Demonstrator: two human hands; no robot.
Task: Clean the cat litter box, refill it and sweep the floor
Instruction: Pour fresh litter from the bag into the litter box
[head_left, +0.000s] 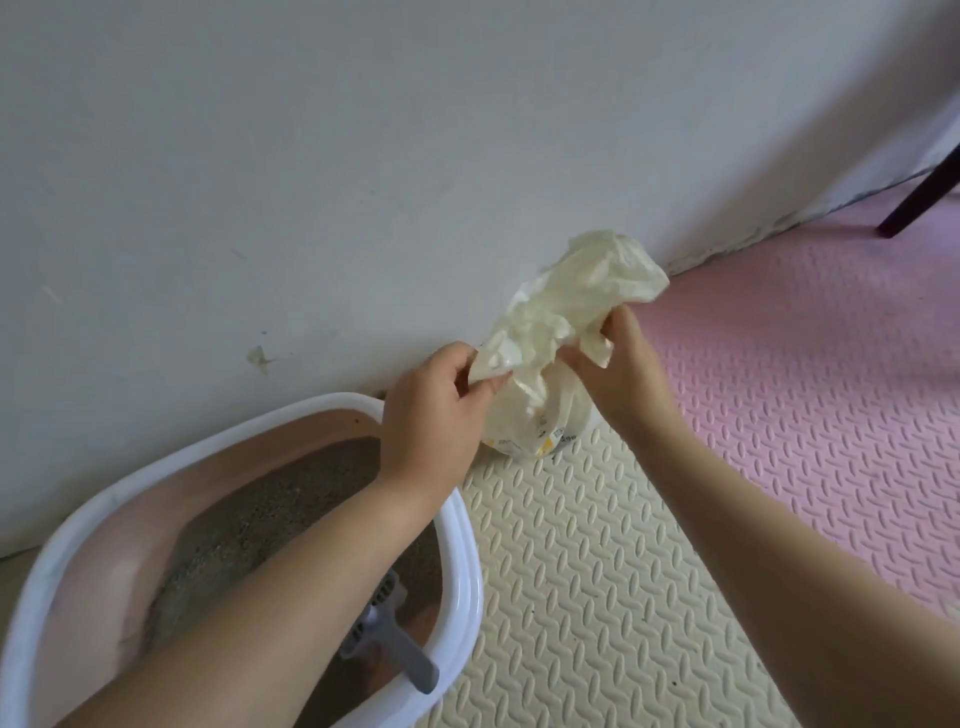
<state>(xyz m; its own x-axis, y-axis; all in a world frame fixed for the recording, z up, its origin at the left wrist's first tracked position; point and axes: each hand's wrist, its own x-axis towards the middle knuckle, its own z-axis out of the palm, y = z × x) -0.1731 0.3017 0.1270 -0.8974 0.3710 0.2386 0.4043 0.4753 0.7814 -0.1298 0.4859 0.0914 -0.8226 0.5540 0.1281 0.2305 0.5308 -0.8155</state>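
Against the base of a pale wall (363, 156), a cream plastic bag (550, 332) stands on the floor, its crumpled upper part gathered between two bare hands. Left hand (431, 415): fingers curled and closed on a fold of the bag's left edge, thumb on top. Right hand (618, 369): fingers pinched together on the bag's right side, just below its loose, ruffled mouth. Printed yellow and dark markings show on the bag's lower part, which touches the floor just beside the wall.

Lower left: litter box (457, 582), white rim with a pinkish inner wall, holding grey-brown litter (270, 509). The left forearm crosses above the box and hides much of its interior. A grey slotted scoop (384, 629) lies inside at the near right corner, its handle leaning on the rim and its head partly hidden by the forearm.

Floor: cream foam mat (571, 571) with an embossed tread pattern under the bag and box, adjoining a pink foam mat (810, 395) of the same pattern to the right. Upper right: a dark furniture leg (919, 197) rests on the pink mat, well apart from the bag.
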